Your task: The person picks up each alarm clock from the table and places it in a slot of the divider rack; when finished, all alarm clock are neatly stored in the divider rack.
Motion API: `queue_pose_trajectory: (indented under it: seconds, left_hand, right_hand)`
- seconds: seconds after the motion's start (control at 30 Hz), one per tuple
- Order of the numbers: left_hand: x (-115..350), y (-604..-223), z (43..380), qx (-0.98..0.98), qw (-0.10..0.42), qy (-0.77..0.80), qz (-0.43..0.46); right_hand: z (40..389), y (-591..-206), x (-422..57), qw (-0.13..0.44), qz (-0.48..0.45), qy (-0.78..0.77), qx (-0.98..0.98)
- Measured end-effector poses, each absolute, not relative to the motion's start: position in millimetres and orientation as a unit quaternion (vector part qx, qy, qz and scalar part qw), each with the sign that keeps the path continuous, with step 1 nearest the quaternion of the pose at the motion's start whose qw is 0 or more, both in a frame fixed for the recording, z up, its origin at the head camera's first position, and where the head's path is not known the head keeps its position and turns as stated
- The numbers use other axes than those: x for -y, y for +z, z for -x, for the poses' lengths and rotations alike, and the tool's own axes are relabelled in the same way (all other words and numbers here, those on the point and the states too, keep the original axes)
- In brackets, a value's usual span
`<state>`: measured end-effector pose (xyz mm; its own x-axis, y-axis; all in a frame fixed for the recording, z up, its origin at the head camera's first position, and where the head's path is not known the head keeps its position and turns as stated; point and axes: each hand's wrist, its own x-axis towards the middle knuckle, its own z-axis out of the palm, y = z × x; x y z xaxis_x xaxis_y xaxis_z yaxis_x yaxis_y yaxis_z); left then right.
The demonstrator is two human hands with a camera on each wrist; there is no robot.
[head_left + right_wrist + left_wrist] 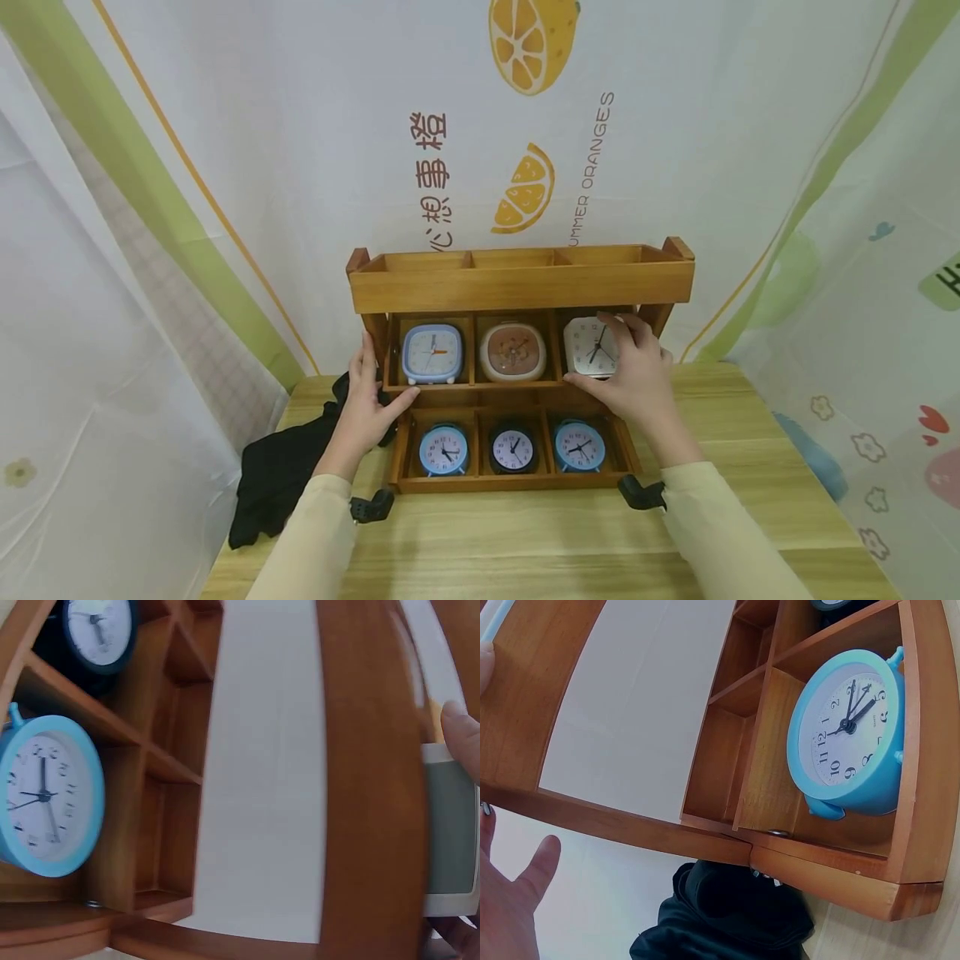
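Note:
A three-tier wooden rack (517, 287) stands on the table. My right hand (643, 379) grips a white square alarm clock (581, 346) in the middle tier's right compartment, thumb low and fingers at the upper edge. In the right wrist view, the grey back of that clock (450, 825) shows beside the fingers. My left hand (364, 421) rests at the rack's left side with fingers extended and thumb near the middle tier's front edge. That tier also holds a blue-rimmed square clock (432, 353) and a cream clock with a brown face (513, 352).
In the bottom tier sit a light-blue round clock (444, 450), a black round clock (513, 449) and another blue round clock (580, 446). Black cloth (288, 467) lies left of the rack on the wood-grain table (525, 550). A printed curtain (300, 167) hangs behind.

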<state>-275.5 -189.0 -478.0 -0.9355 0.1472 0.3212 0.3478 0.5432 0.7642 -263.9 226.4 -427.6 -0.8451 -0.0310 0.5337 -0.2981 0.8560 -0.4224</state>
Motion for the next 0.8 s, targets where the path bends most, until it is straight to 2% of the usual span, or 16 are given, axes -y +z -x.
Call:
queue_pose_trajectory:
  seconds: [0.27, 0.8]
  left_hand:
    - [189, -476, 275, 0.868, 0.115, -0.462, 0.145]
    - [188, -480, 277, 0.871, 0.113, -0.456, 0.143]
  right_hand:
    - [272, -444, -226, 0.268, -0.089, 0.245, 0.928]
    - [260, -452, -230, 0.273, -0.112, 0.215, 0.931]
